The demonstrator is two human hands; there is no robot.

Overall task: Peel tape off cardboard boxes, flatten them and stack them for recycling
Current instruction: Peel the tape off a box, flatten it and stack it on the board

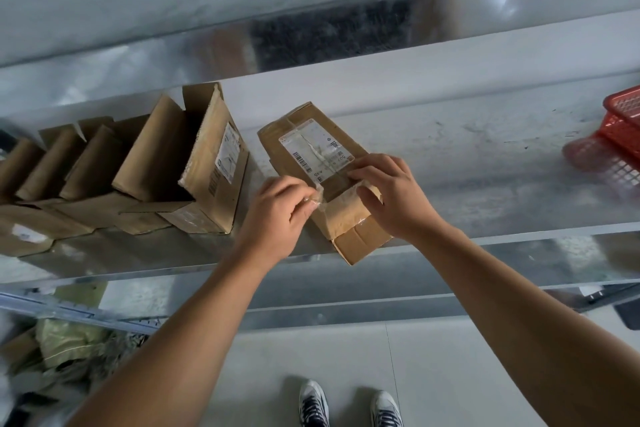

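1 left hand (273,215), 1 right hand (391,198); 1 taped box (311,149) under fingers (367,170); 1 tape strip (317,199) at fingers; at least 4 open boxes (180,166) left of fingers; 2 shoes (313,404).

The right edge crops the red basket (621,125); the label (315,149) is illegible.
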